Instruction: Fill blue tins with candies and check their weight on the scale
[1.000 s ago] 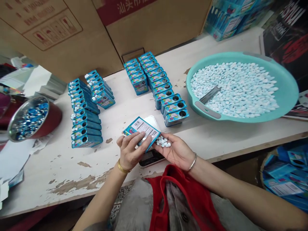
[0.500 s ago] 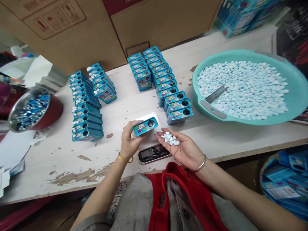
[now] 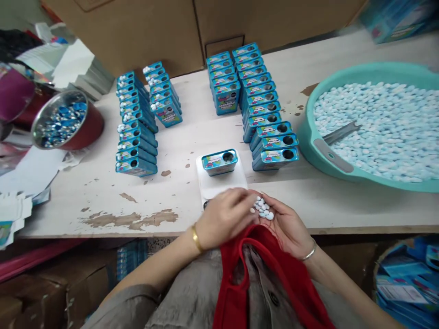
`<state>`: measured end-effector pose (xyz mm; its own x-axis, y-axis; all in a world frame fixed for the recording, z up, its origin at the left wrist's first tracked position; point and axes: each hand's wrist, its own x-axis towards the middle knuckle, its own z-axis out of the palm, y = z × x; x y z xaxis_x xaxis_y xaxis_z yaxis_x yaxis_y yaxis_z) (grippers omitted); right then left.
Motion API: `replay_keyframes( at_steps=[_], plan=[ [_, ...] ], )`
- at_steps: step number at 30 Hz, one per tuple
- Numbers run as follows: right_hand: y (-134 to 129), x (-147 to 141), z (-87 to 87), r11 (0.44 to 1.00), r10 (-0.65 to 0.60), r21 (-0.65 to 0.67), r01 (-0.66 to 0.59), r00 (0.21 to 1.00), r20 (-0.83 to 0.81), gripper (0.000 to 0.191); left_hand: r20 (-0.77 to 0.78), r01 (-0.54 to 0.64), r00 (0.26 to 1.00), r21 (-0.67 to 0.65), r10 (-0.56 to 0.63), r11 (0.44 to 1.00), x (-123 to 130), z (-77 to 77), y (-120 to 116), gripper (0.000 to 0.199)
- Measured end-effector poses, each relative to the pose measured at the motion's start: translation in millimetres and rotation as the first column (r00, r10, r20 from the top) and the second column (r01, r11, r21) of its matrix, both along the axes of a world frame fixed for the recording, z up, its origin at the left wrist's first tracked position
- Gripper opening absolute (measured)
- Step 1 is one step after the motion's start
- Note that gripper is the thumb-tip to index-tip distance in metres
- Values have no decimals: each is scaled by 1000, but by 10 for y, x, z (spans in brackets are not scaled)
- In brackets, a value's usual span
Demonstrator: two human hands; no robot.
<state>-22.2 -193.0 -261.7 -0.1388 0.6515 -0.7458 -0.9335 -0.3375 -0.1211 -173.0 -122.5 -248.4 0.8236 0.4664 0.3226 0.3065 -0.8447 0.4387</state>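
Curled L hand (image 3: 224, 215), grip unclear, tog. w/ cupped R hand (image 3: 288, 227) of smooth oval candies (image 3: 265, 211), nr glossy rect. tin (image 3: 216, 162).

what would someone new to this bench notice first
Probably the big turquoise basin of pale sweets, on the right of the table. Then perhaps the single blue tin standing on a white platform near the middle, and the right hand in front, cupping a small pile.
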Motion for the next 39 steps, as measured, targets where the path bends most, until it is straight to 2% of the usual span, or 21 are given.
replay_keyframes(
  at_steps=[3,6,9,15,19,21,23,30,35,37,39],
  plan=[
    [-137,-2,-81,999,18,-29,-17,999,39,15,-226,24,974,-46,-34,999,230,-78,-249,21],
    [-261,36,-127,998,33,-52,-29,997,73,11,-331,46,942,-56,-62,997,368,-129,-347,17],
    [-337,63,-129,998,23,-68,-17,995,92,13,-362,57,928,-87,-85,995,402,-127,-382,17],
    [-343,32,-131,996,67,-62,-64,997,41,17,-367,-18,929,-154,-40,988,339,-132,-407,18],
    [-305,14,-131,1000,20,-23,-20,1000,18,20,-365,80,923,-125,-121,989,287,-117,-343,19],
    [-274,-1,-123,1000,20,-1,-20,1000,7,20,-357,139,919,-108,-169,984,264,-103,-289,21],
    [-221,-25,-110,1000,5,24,-5,1000,10,17,-343,140,925,-92,-163,986,245,-85,-231,23],
    [94,-68,39,990,-56,131,56,998,-3,23,-258,-31,966,-2,30,1000,216,46,-6,11],
    [252,-68,185,970,-93,219,102,994,-52,23,-31,-25,999,-154,21,988,205,229,233,10],
    [308,-68,225,969,-118,211,130,991,-69,23,72,-53,995,-169,66,984,200,312,370,8],
    [357,-62,255,970,-117,208,128,991,-64,23,108,-136,983,-129,150,982,191,379,523,7]
  ],
)
